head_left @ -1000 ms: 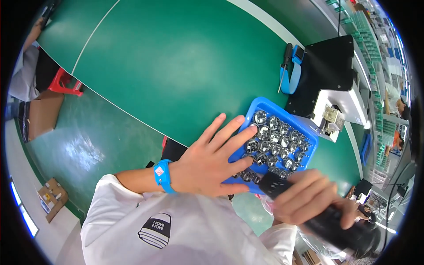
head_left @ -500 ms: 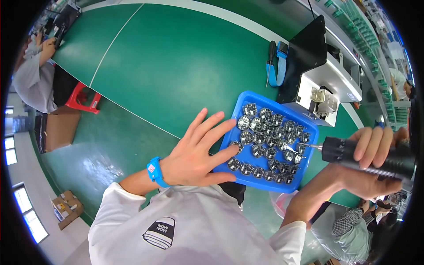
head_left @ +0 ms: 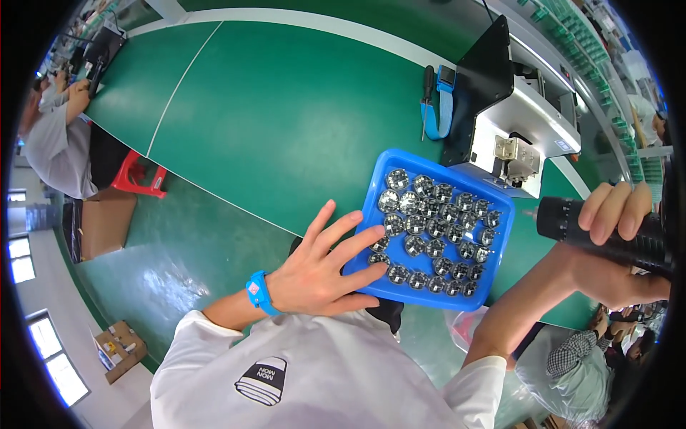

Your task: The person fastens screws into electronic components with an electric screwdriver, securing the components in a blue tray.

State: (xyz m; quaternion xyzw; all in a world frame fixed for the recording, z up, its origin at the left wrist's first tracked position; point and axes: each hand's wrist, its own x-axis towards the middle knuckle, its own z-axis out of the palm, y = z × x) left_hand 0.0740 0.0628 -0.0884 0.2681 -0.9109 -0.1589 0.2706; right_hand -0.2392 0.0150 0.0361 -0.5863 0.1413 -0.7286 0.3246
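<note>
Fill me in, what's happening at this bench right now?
A person at a green table rests the left hand flat on the near-left edge of a blue tray, fingers spread over the first few of its small round metal parts. The right hand grips a black cylindrical power tool, raised to the right of the tray and clear of it. A grey machine sits just behind the tray.

Grey machine point(head_left: 525, 132) on the green table point(head_left: 286, 107) — red stool point(head_left: 139, 175) beyond.
</note>
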